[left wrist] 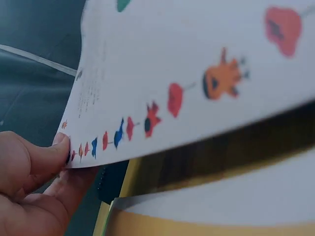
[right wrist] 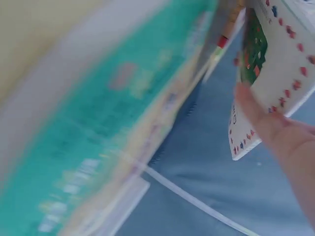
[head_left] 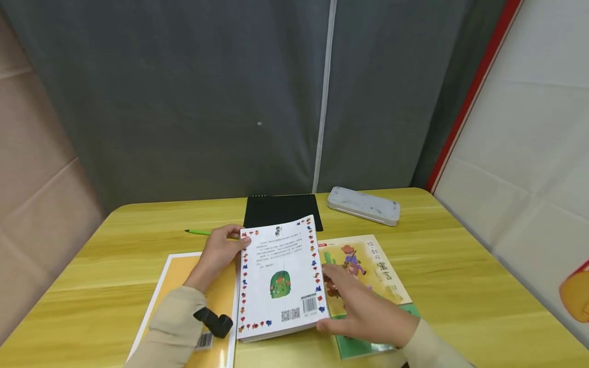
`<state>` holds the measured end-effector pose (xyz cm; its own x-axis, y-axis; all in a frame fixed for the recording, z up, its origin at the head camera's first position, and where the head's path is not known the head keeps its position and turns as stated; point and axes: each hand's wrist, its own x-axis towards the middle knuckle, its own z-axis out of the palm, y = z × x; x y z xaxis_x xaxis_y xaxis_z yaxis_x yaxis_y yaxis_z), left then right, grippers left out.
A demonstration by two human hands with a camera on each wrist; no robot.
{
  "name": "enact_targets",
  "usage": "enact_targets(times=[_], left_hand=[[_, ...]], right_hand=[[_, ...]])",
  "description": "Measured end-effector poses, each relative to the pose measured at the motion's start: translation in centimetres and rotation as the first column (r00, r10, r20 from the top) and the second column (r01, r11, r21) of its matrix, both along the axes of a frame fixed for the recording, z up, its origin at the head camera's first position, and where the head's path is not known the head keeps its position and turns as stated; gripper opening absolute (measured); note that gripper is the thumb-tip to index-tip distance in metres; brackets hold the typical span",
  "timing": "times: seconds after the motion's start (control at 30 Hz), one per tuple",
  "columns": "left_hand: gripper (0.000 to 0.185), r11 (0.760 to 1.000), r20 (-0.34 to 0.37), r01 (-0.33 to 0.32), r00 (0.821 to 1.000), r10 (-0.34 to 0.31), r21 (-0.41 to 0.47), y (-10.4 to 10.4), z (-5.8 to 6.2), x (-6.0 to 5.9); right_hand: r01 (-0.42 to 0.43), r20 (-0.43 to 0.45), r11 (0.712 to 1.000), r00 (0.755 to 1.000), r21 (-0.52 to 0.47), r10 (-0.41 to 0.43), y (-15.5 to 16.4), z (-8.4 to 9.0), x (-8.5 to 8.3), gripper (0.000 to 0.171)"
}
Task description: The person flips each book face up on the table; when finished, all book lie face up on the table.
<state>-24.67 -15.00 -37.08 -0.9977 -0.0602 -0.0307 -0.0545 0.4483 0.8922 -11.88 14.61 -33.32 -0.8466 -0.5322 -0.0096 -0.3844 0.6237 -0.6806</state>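
White paperback (head_left: pixel 280 278) with a border of small coloured figures, back cover up, barcode and QR code at the near edge, lifted slightly off the yellow wooden worktop (head_left: pixel 460 286) between two picture books. Left hand (head_left: pixel 216 255) pinching the far left corner, thumb on top and fingers curled beneath, clearest in the left wrist view where the thumb (left wrist: pixel 47 157) presses the printed edge of the paperback (left wrist: pixel 197 73). Right hand (head_left: pixel 363 306) at the near right edge, fingers fairly straight and spread against the cover's side; whether any fingertip hooks under the book cannot be told from the head view, and the right wrist view is heavily blurred, showing only one finger (right wrist: pixel 256 110) laid on the paperback (right wrist: pixel 280 73). Under and to the right, a cowboy picture book (head_left: pixel 368 266) with a green lower edge, partly hidden by the right hand and the paperback. To the left, an orange book with a white border (head_left: pixel 184 276), largely covered by the left sleeve (head_left: pixel 179 327) and cut off by the frame's bottom edge. Dark wrist strap with a barcode label (head_left: pixel 209 327) on that sleeve. Farther back, a black spiral notebook (head_left: pixel 280 209), its near part hidden behind the paperback; a green pen (head_left: pixel 198 232), its right end behind the left hand; a white flat case (head_left: pixel 363 205) near the far right corner. Printed text on the paperback too small to read.
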Motion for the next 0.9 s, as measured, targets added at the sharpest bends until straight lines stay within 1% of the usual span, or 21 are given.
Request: enact_targets(times=[0.03,0.1,0.2,0.23,0.27,0.3,0.37,0.43,0.47,0.5,0.53,0.6,0.63,0.7,0.77,0.83,0.87,0.9], left_hand=[[0.026,1.0,-0.015,-0.003,1.0,0.003,-0.008,0.2,-0.1,-0.1],[0.026,1.0,-0.028,-0.003,1.0,0.003,-0.011,0.8,-0.3,-0.1],[0.027,0.998,0.004,0.02,1.0,-0.02,0.054,2.0,-0.6,-0.2],[0.027,0.996,0.02,0.029,0.999,-0.031,0.088,2.5,-0.8,-0.2],[0.026,0.989,0.037,0.04,0.998,-0.046,0.142,3.1,-1.0,-0.3],[0.026,0.977,0.057,0.046,0.997,-0.06,0.209,3.7,-1.2,-0.3],[0.025,0.943,0.085,0.051,0.993,-0.083,0.329,4.8,-1.6,-0.4],[0.027,0.902,0.097,0.058,0.989,-0.11,0.429,5.7,-2.0,-0.3],[0.028,0.88,0.104,0.064,0.986,-0.127,0.471,6.1,-2.2,-0.3],[0.031,0.863,0.106,0.074,0.984,-0.146,0.5,6.4,-2.3,-0.3],[0.033,0.851,0.104,0.088,0.981,-0.165,0.518,6.7,-2.4,-0.3],[0.034,0.838,0.099,0.115,0.975,-0.197,0.533,7.1,-2.3,-0.3],[0.034,0.837,0.09,0.125,0.975,-0.203,0.533,7.3,-2.3,-0.3],[0.034,0.851,0.043,0.147,0.98,-0.195,0.504,7.2,-2.0,-0.2],[0.032,0.868,-0.002,0.143,0.987,-0.162,0.476,6.8,-1.4,0.0],[0.033,0.877,-0.038,0.137,0.99,-0.135,0.46,6.2,-0.3,0.1],[0.031,0.879,-0.042,0.132,0.991,-0.126,0.458,5.8,0.3,0.2],[0.029,0.875,-0.037,0.128,0.991,-0.125,0.468,5.4,1.0,0.3]], right_hand=[[-0.008,0.017,0.998,1.0,-0.06,0.009,-0.1,0.3,0.1,0.088],[-0.024,0.059,0.984,0.998,-0.178,0.035,-0.5,0.9,0.2,0.083],[-0.042,0.083,0.949,0.994,-0.312,0.071,-1.7,1.8,0.5,0.075],[-0.052,0.073,0.937,0.994,-0.344,0.082,-2.1,2.0,0.6,0.071],[-0.072,0.04,0.929,0.995,-0.362,0.093,-2.4,2.2,0.7,0.066],[-0.092,0.001,0.924,0.995,-0.372,0.1,-2.8,2.4,0.9,0.061],[-0.131,-0.075,0.917,0.991,-0.377,0.111,-3.4,2.7,1.1,0.052],[-0.155,-0.13,0.918,0.985,-0.366,0.115,-3.9,3.0,1.3,0.046],[-0.158,-0.151,0.924,0.982,-0.349,0.111,-4.1,3.2,1.3,0.044],[-0.151,-0.167,0.935,0.981,-0.322,0.101,-4.4,3.4,1.4,0.043],[-0.138,-0.172,0.947,0.981,-0.29,0.09,-4.6,3.6,1.5,0.042],[-0.115,-0.195,0.969,0.978,-0.219,0.072,-5.1,3.9,1.6,0.043],[-0.103,-0.204,0.979,0.977,-0.178,0.066,-5.3,4.0,1.7,0.044],[-0.088,-0.25,0.992,0.966,-0.088,0.064,-5.7,4.0,1.7,0.04],[-0.075,-0.294,0.997,0.954,-0.019,0.066,-6.0,4.0,1.7,0.036],[-0.055,-0.343,0.998,0.937,0.033,0.063,-6.1,3.9,1.6,0.032],[-0.045,-0.364,0.998,0.93,0.048,0.06,-6.2,3.8,1.5,0.03],[-0.038,-0.375,0.998,0.925,0.053,0.055,-6.2,3.8,1.4,0.03]])
